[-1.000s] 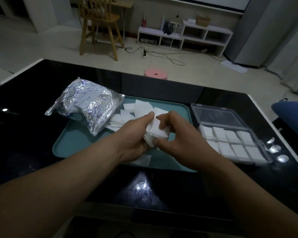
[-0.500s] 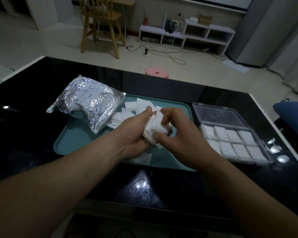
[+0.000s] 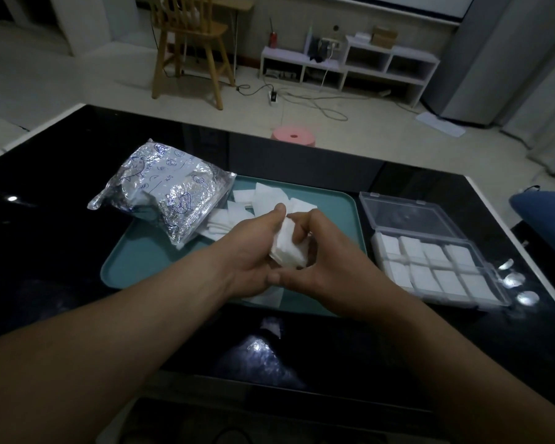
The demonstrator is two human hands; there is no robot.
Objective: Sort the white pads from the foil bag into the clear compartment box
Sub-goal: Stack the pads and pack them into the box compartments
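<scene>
Two hands are held close together over a teal tray [image 3: 125,267], and a small stack of white pads [image 3: 287,251] is gripped between them. The fingers [image 3: 277,213] of the left hand [image 3: 253,251] are curled round the stack's left side, and those of the right hand [image 3: 330,270] are curled over its right side. Just beyond the fingers, loose pads [image 3: 263,197] are spread on the tray, and a single pad [image 3: 266,298] is seen below the hands at the tray's near edge. To the left of the fingers and a little farther off, the foil bag [image 3: 170,193] is laid on its side, partly on the tray and partly on the black counter [image 3: 45,251], with pads lying against its right end. To the right of the fingers, just beside the tray, the clear compartment box [image 3: 430,267] is set on the counter with its lid [image 3: 407,216] folded back flat. Its compartments are filled with white pads. Well beyond the fingers, on the floor past the counter, a pink stool [image 3: 293,137], a wooden chair [image 3: 186,43] and a low white shelf [image 3: 350,65] are seen.
</scene>
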